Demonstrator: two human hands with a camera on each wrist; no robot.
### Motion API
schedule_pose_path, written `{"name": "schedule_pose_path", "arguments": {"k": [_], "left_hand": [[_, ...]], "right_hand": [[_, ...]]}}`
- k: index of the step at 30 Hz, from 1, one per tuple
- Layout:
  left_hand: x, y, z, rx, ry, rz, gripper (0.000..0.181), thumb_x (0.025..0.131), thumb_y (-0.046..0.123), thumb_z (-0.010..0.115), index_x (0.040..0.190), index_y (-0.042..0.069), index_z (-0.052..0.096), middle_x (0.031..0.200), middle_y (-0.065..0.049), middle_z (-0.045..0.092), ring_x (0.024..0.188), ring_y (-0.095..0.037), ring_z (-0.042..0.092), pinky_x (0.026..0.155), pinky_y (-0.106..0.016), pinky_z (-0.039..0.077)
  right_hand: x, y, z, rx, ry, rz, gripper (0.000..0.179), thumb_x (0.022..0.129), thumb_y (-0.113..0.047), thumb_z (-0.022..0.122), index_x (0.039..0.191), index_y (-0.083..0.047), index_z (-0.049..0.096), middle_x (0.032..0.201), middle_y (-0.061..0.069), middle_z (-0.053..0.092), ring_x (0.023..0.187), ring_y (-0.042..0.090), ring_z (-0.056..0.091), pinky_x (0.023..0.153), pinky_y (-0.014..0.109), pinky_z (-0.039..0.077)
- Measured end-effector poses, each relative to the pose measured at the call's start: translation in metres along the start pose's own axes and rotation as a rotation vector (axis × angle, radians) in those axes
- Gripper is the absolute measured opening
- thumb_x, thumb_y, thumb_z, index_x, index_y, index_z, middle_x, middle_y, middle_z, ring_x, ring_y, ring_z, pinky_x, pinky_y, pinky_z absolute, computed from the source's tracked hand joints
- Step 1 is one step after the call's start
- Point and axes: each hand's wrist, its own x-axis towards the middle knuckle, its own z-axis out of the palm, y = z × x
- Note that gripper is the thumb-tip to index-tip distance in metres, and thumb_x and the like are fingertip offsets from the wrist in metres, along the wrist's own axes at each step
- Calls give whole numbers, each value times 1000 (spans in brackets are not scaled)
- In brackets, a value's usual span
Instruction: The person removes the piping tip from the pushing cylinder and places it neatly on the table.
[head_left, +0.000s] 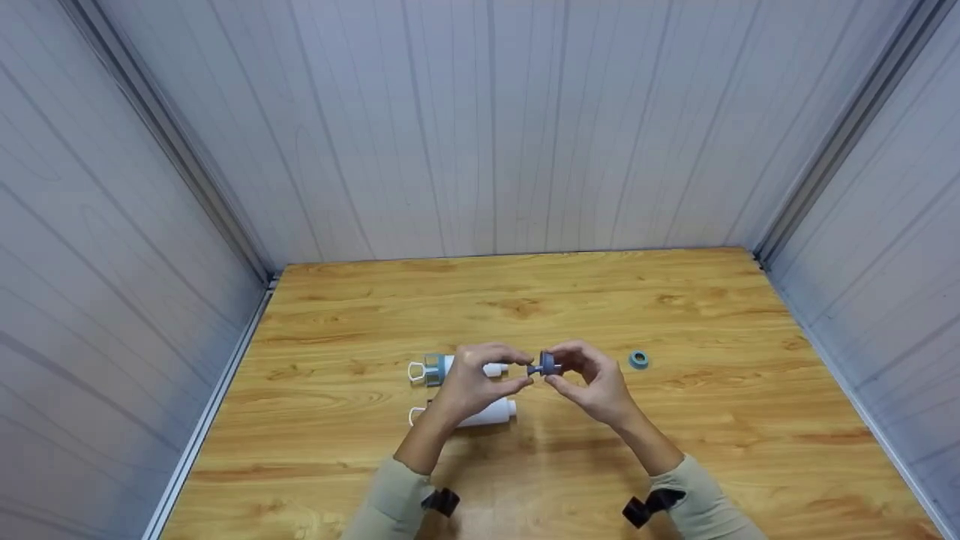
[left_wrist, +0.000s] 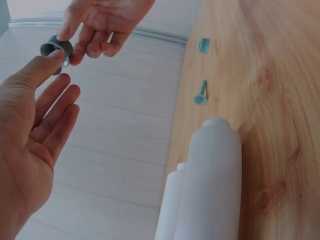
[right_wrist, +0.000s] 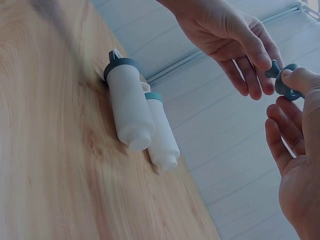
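Note:
Both hands are raised over the table, fingertips close together around a small two-part piece. My right hand (head_left: pixel 596 384) pinches a dark blue-grey ring-shaped cap (head_left: pixel 548 364) between thumb and fingers. From the ring's left side sticks a matching small flared plug (right_wrist: pixel 273 69), which my left hand (head_left: pixel 476 381) pinches between thumb and fingertips. In the left wrist view, the left thumb lies across the cap's open side, and the other left fingers are spread. The plug's far end is hidden by the ring and the right fingers.
Two white bottles lie on the wooden table (head_left: pixel 337 315) below the left hand: the farther with a teal lid (head_left: pixel 434 369), the nearer with a dark lid (right_wrist: pixel 121 65). A teal ring (head_left: pixel 638 360) and teal flared plug (left_wrist: pixel 201 95) lie rightward. Pale panel walls (head_left: pixel 450 135) surround the table.

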Motion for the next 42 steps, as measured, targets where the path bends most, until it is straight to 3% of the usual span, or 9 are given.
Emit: {"name": "schedule_pose_path", "arguments": {"k": [6,18,26,33,38,42], "left_hand": [[-1,-1,1,14,-4,-4,20,95,5,90,113,-2,86,110,-14,88,103,-30,86,95,-34,71],[-1,0,-1,4,1,-24,22,92,-1,90,114,4,88,110,-13,88,102,-29,85,95,-33,71],[-2,0,-3,-11,-7,-41,19,96,7,90,114,5,88,110,-11,88,102,-27,85,94,-32,70],[-1,-1,0,-20,5,-52,20,95,6,91,114,5,88,110,-11,88,103,-28,85,92,-43,72],[1,-2,4,4,4,-41,21,94,5,91,114,6,88,111,-10,88,102,-27,85,92,-36,71],[2,-3,6,14,-4,-28,20,95,9,91,115,7,88,111,-10,87,102,-26,85,92,-37,71]], "right_hand": [[-1,0,0,-3,1,1,39,88,29,71,125,18,66,124,-13,76,105,1,75,89,17,64],[-5,3,-12,3,-2,-19,40,87,31,69,126,20,65,122,-11,78,102,2,75,87,18,64],[-9,1,-24,3,28,-7,40,87,32,68,125,22,65,119,-10,78,101,2,75,87,17,63],[-12,1,-31,-22,30,-10,41,86,32,69,125,22,65,120,-9,78,103,2,76,86,17,63],[-13,2,-39,-34,23,-20,42,86,33,69,126,21,66,119,-9,79,102,3,76,86,17,64],[-14,2,-48,-29,21,-37,42,85,34,68,126,22,65,118,-6,80,102,3,76,86,16,63]]}}
